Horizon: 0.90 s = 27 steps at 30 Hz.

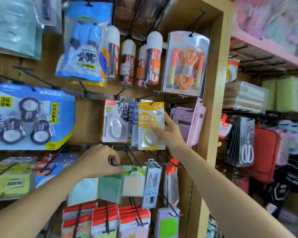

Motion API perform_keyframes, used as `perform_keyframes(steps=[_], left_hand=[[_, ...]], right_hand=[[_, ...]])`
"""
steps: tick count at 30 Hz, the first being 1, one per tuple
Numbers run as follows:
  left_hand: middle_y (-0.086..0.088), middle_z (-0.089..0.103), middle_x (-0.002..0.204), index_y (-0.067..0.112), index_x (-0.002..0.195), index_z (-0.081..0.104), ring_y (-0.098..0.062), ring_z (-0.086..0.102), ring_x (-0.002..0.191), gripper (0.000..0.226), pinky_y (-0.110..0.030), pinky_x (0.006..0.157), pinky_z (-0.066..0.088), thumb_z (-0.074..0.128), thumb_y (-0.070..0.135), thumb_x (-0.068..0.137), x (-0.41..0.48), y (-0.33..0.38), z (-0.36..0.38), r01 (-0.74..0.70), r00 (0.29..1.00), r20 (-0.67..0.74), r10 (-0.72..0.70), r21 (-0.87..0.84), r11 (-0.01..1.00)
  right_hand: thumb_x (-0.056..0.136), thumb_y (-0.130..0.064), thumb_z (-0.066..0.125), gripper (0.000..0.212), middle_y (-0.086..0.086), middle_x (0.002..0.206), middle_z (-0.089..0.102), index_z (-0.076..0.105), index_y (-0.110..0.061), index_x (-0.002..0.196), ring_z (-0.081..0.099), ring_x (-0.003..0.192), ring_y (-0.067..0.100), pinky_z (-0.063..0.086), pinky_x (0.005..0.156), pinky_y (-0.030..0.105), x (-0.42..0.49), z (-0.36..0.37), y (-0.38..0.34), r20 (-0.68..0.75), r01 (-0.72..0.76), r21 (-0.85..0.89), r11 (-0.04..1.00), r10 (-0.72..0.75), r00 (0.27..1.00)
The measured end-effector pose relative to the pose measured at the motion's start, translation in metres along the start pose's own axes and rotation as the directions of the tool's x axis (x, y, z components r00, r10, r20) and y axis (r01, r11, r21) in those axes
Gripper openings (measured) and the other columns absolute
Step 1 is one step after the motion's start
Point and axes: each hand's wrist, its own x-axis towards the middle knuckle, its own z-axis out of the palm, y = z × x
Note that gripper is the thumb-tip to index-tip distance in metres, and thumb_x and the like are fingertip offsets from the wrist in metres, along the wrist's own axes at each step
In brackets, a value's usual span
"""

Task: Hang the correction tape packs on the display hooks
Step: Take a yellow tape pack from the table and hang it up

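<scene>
A yellow correction tape pack (pixel 149 117) marked 30m hangs on a black hook (pixel 151 103) in the middle row. My right hand (pixel 169 133) holds its right edge, thumb on the front over the tape wheel. Left of it hang blue packs (pixel 134 117) and a white and grey correction tape pack (pixel 114 121) marked 40. Lower down, my left hand (pixel 100 160) pinches the tip of a black hook (pixel 113 163) in the row beneath. A large blue three-tape value pack (pixel 33 117) hangs at far left.
Jump ropes (pixel 186 64) and white-capped tubes (pixel 127 60) hang above. Sticky notes (pixel 132 182) and red-topped packs (pixel 107 220) hang below. A pink calculator pack (pixel 196 122) hangs at right beside the wooden frame (pixel 213 100). Scissors (pixel 246 148) hang on the neighbouring rack.
</scene>
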Motion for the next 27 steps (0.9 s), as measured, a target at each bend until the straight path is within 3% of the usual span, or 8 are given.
perform_keyframes(steps=[4,8,11,14,16,18,27], left_hand=[[0.03,0.068,0.073,0.034,0.075,0.075,0.01,0.06,0.076,0.026,-0.014,0.064,0.044,0.074,0.06,0.072,-0.001,0.002,-0.001,-0.005,1.0,-0.004,0.005,0.025,1.0],[0.029,0.068,0.074,0.035,0.074,0.074,0.009,0.06,0.075,0.027,-0.018,0.065,0.046,0.071,0.062,0.071,-0.003,0.002,-0.001,0.007,1.0,-0.002,-0.007,0.031,0.999],[0.028,0.068,0.072,0.035,0.073,0.073,0.006,0.061,0.074,0.028,-0.019,0.062,0.043,0.07,0.063,0.07,-0.003,0.003,0.0,0.01,1.0,-0.009,-0.01,0.018,1.0],[0.026,0.068,0.072,0.036,0.073,0.073,0.003,0.062,0.074,0.034,-0.025,0.067,0.05,0.065,0.068,0.066,-0.002,0.002,-0.002,0.034,0.999,0.004,-0.034,0.005,0.999],[0.026,0.068,0.073,0.038,0.072,0.073,0.002,0.062,0.075,0.04,-0.029,0.071,0.053,0.06,0.074,0.061,-0.003,0.001,-0.002,0.044,0.999,0.013,-0.044,0.001,0.999],[0.027,0.068,0.073,0.039,0.071,0.072,0.002,0.063,0.075,0.043,-0.03,0.072,0.054,0.056,0.077,0.058,-0.003,-0.001,0.0,0.043,0.999,0.015,-0.043,-0.008,0.999],[0.029,0.067,0.072,0.037,0.072,0.073,0.006,0.06,0.075,0.035,-0.027,0.074,0.05,0.067,0.072,0.067,-0.002,-0.001,0.002,0.03,1.0,-0.006,-0.03,0.002,1.0]], right_hand=[[0.096,-0.02,0.064,0.042,-0.011,0.112,0.073,0.055,-0.031,0.135,0.071,0.1,0.009,0.059,0.088,0.037,0.0,0.0,0.007,-0.026,-0.02,-0.08,0.997,0.018,0.999],[0.09,-0.034,0.07,0.059,-0.008,0.122,0.064,0.045,-0.032,0.144,0.064,0.107,0.008,0.058,0.09,0.034,-0.002,0.004,0.015,-0.205,0.062,-0.393,0.917,-0.153,0.967],[0.089,-0.033,0.071,0.059,-0.005,0.13,0.052,0.046,-0.029,0.143,0.047,0.12,0.012,0.045,0.092,0.024,-0.007,0.009,0.017,-0.221,0.162,-0.688,0.707,-0.417,0.882],[0.09,-0.037,0.067,0.056,-0.002,0.144,0.047,0.047,-0.027,0.142,0.038,0.132,0.019,0.042,0.103,0.037,-0.004,0.017,0.018,0.043,0.32,-0.859,0.399,-0.567,0.823],[0.093,-0.044,0.06,0.06,0.001,0.157,0.033,0.039,-0.03,0.148,0.026,0.144,0.027,0.03,0.112,0.047,0.002,0.022,0.023,0.211,0.356,-0.91,0.211,-0.504,0.837],[0.094,-0.048,0.054,0.063,0.002,0.164,0.018,0.031,-0.033,0.151,0.013,0.15,0.031,0.022,0.116,0.051,0.009,0.025,0.03,0.3,0.369,-0.925,0.094,-0.418,0.858],[0.092,-0.055,0.055,0.073,0.0,0.167,0.0,0.019,-0.037,0.154,-0.003,0.153,0.033,0.012,0.119,0.061,0.051,0.027,0.053,0.354,0.358,-0.933,-0.024,-0.213,0.91]])
